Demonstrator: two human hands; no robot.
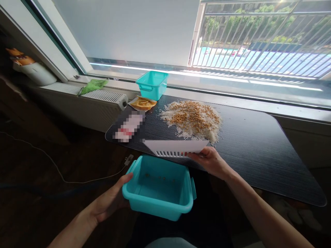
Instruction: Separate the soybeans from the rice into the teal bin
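My left hand (110, 201) grips the left side of a teal plastic tub (159, 187), held below the table's front edge. A few yellow beans lie on the tub's floor. My right hand (210, 160) holds a white slotted basket (177, 147) by its right end, tilted on the table edge just above the tub. Right behind the basket, a heap of white rice mixed with yellow beans (192, 119) is spread on the dark ribbed mat (258, 144).
A second teal tub (152, 83) stands at the back by the window sill. An opened orange packet (142, 102) and a small white packet (129, 127) lie on the mat's left part. A radiator with a green cloth (93, 85) is to the left; a cable runs across the floor.
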